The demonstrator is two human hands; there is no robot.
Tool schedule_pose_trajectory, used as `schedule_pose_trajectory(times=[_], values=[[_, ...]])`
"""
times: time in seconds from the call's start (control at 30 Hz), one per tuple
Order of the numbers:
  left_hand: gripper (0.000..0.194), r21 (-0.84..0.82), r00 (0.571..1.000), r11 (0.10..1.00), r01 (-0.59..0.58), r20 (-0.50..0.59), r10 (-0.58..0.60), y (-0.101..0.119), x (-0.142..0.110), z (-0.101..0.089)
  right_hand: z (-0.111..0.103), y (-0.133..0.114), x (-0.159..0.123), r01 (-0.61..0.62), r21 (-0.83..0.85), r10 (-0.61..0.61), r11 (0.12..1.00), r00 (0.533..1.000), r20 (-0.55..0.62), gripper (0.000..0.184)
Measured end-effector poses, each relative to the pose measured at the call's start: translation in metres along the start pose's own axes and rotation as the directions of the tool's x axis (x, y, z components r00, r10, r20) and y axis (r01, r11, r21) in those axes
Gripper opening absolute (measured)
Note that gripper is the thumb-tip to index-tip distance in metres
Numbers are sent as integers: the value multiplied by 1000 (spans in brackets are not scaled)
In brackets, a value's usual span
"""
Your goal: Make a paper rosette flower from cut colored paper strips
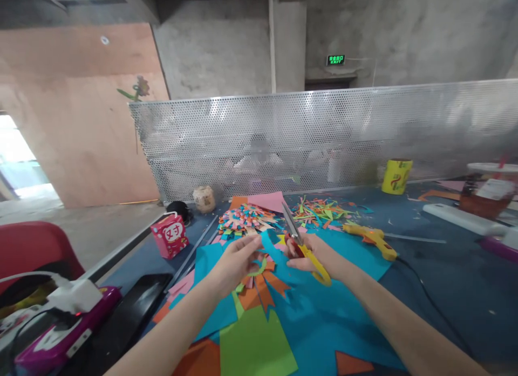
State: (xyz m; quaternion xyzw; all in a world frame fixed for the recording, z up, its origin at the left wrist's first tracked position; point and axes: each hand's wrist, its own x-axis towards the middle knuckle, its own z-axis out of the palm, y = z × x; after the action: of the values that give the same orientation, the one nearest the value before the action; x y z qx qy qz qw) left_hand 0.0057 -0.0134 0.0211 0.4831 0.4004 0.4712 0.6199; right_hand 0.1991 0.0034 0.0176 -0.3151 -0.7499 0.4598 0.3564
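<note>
My left hand [242, 255] pinches a curled strip of blue paper [275, 250] in front of me. In my right hand [313, 252] is a pair of scissors [294, 227] with yellow and red handles, its blades pointing up and away. The blue strip reaches across toward the right hand's fingers. Below the hands lies a round paper piece with orange fringed strips [265, 289] and a light green ring, partly covered by my left hand. Under it are large blue paper [324, 316] and a green sheet [257, 343].
Behind the hands sit a fringed multicoloured paper pile [245, 218] and thin paper scraps [321, 210]. A yellow glue gun [372, 240] lies right, its cord running forward. A pink box [170, 234], black phone [135, 306] and purple power strip [68, 333] are left. A perforated metal screen [259, 122] closes the back.
</note>
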Motion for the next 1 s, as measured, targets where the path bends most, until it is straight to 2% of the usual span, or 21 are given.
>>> schedule_pose_trajectory(times=[0.07, 0.13, 0.23, 0.33, 0.37, 0.4, 0.47, 0.5, 0.53, 0.57, 0.63, 0.7, 0.83, 1.0], values=[[33, -128, 988, 990, -63, -151, 43, 4, 3, -8, 1, 0, -2, -14, 49, 12, 999, 999, 47, 22], [40, -153, 963, 984, -95, -265, 52, 9, 5, -19, -1, 2, -2, -26, 48, 23, 998, 997, 72, 20], [41, -77, 953, 988, -130, -284, 104, 15, 5, -34, -5, 7, 1, -40, -27, 42, 999, 996, 74, 19], [40, 192, 937, 959, -210, -241, 254, 19, 3, -42, -7, 11, 5, -63, -24, 63, 998, 998, 25, 19], [38, 341, 917, 906, -250, -216, 334, 20, 1, -43, -7, 11, 6, -80, -5, 80, 997, 997, 7, 19], [36, 502, 889, 813, -294, -169, 425, 21, 0, -42, -8, 11, 7, -101, 15, 101, 995, 995, -7, 19], [31, 754, 822, 532, -386, 19, 569, 22, -5, -39, -9, 10, 7, -143, 41, 144, 989, 990, -4, 20], [30, 812, 798, 393, -433, 142, 586, 22, -7, -35, -9, 9, 6, -152, 54, 152, 987, 988, 12, 19], [31, 826, 789, 297, -479, 257, 558, 21, -10, -31, -10, 7, 4, -150, 62, 148, 987, 988, 38, 20], [32, 815, 796, 256, -520, 353, 492, 20, -13, -27, -11, 4, 2, -137, 66, 132, 988, 989, 74, 20], [33, 773, 814, 282, -568, 478, 331, 15, -17, -19, -13, -1, -3, -90, 79, 77, 993, 985, 151, 21], [32, 735, 812, 346, -583, 547, 205, 11, -21, -13, -14, -5, -7, -55, 97, 33, 994, 977, 211, 20], [21, 698, 803, 453, -555, 591, 75, 7, -24, -11, -17, -3, -9, -67, 145, 34, 987, 975, 220, 17], [26, 752, 843, 509, -420, 530, -87, 11, -23, -15, -18, -1, -2, -22, 188, 15, 982, 999, 36, 16]])
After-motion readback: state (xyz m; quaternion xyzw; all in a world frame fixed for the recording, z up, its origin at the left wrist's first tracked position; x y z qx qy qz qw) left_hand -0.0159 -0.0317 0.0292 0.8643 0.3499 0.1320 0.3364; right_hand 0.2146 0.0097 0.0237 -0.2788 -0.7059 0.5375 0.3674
